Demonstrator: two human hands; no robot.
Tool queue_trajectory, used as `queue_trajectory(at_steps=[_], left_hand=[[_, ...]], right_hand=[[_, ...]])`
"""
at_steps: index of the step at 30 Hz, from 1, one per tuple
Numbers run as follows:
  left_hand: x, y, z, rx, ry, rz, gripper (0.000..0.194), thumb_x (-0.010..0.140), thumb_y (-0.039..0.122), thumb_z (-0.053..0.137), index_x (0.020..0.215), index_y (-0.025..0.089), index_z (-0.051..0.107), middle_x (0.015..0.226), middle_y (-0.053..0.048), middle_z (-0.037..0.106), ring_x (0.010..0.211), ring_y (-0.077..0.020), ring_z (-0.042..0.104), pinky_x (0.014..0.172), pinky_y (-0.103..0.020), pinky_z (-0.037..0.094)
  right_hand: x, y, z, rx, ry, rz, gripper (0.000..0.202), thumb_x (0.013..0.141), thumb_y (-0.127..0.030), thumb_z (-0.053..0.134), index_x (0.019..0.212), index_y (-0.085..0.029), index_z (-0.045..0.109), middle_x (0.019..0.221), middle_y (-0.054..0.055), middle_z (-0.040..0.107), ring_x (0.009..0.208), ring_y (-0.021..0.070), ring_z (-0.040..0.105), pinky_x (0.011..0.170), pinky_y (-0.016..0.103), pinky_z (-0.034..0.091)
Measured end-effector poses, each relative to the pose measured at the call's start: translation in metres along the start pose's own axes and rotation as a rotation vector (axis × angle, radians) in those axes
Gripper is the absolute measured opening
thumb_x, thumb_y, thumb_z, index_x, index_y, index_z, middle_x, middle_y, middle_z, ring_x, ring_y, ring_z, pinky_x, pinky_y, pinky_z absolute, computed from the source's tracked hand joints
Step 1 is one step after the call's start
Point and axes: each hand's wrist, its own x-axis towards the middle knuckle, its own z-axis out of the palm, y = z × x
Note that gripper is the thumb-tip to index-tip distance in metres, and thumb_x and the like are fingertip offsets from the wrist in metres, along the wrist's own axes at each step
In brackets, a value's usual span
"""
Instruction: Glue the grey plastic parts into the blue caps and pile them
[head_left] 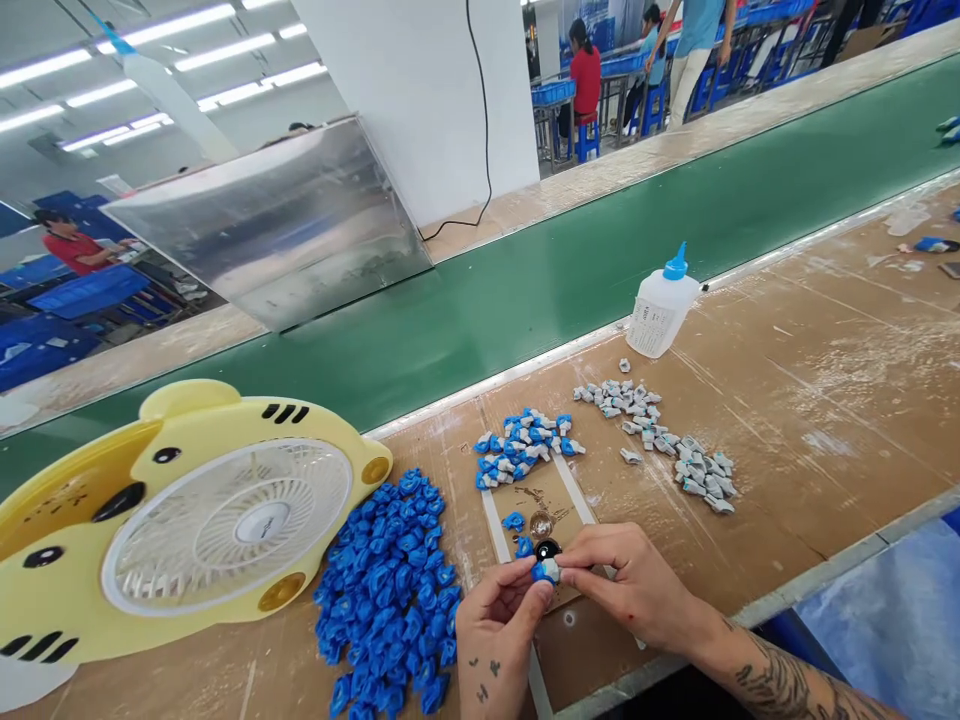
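Note:
Between both hands, low in the head view, is a small blue and grey plastic part (pixel 545 570). My left hand (pixel 499 625) pinches its blue side with thumb and fingers. On the grey side, my right hand (pixel 634 585) closes its thumb and fingertips. Just beyond the fingertips sits a small round black dish (pixel 547 550), with a loose blue piece (pixel 514 521) behind it. To the left lies a large heap of blue pieces (pixel 394 590). Joined blue and grey parts (pixel 525 445) are piled behind the hands, and grey pieces (pixel 701 470) are spread to the right.
A yellow animal-shaped fan (pixel 352 420) lies at the left. A white bottle with a blue nozzle (pixel 660 310) stands by the green conveyor belt (pixel 525 290). A metal sheet (pixel 277 220) leans beyond the belt. Several people are in the background.

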Motion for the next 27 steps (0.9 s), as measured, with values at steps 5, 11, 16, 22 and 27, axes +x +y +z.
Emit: queue_trajectory(at_steps=[5, 11, 16, 22, 27], left_hand=[[-0.003, 0.003, 0.004, -0.144, 0.045, -0.047, 0.035, 0.049, 0.041, 0.096, 0.072, 0.019, 0.082, 0.065, -0.007, 0.078, 0.059, -0.0217, 0.074, 0.057, -0.029, 0.062], [-0.006, 0.003, 0.011, -0.334, 0.218, -0.004, 0.042, 0.039, 0.045, 0.098, 0.067, 0.02, 0.079, 0.057, -0.003, 0.073, 0.049, -0.0137, 0.066, 0.05, -0.022, 0.057], [-0.006, 0.004, 0.001, -0.25, 0.145, 0.005, 0.039, 0.048, 0.045, 0.095, 0.071, 0.018, 0.08, 0.061, -0.005, 0.075, 0.053, -0.0163, 0.068, 0.053, -0.025, 0.059], [-0.001, 0.006, -0.004, -0.121, 0.105, -0.008, 0.038, 0.049, 0.043, 0.093, 0.074, 0.016, 0.082, 0.068, -0.01, 0.079, 0.061, -0.0233, 0.074, 0.059, -0.031, 0.062], [0.007, 0.002, -0.02, 0.012, 0.009, 0.101, 0.046, 0.058, 0.045, 0.089, 0.097, 0.02, 0.083, 0.094, -0.014, 0.082, 0.079, -0.0295, 0.078, 0.067, -0.036, 0.065]], right_hand=[[0.005, -0.008, 0.002, -0.061, -0.003, -0.152, 0.032, 0.1, -0.038, 0.056, 0.09, -0.02, 0.081, 0.077, 0.005, 0.075, 0.068, 0.0138, 0.069, 0.064, 0.021, 0.055], [0.007, -0.017, 0.023, -0.075, 0.143, -0.199, 0.023, 0.099, -0.03, 0.06, 0.092, -0.021, 0.08, 0.077, 0.005, 0.075, 0.068, 0.0147, 0.07, 0.063, 0.022, 0.057], [0.006, -0.013, 0.027, -0.068, 0.111, -0.169, 0.022, 0.098, -0.031, 0.061, 0.092, -0.022, 0.08, 0.079, 0.006, 0.076, 0.069, 0.0154, 0.071, 0.065, 0.023, 0.058], [0.015, -0.012, 0.016, -0.072, -0.046, -0.126, 0.031, 0.1, -0.039, 0.058, 0.088, -0.022, 0.081, 0.08, 0.005, 0.078, 0.071, 0.015, 0.071, 0.069, 0.023, 0.057], [0.025, -0.011, 0.005, -0.142, -0.013, -0.091, 0.027, 0.097, -0.039, 0.062, 0.09, -0.021, 0.081, 0.081, 0.005, 0.079, 0.073, 0.0164, 0.073, 0.071, 0.024, 0.057]])
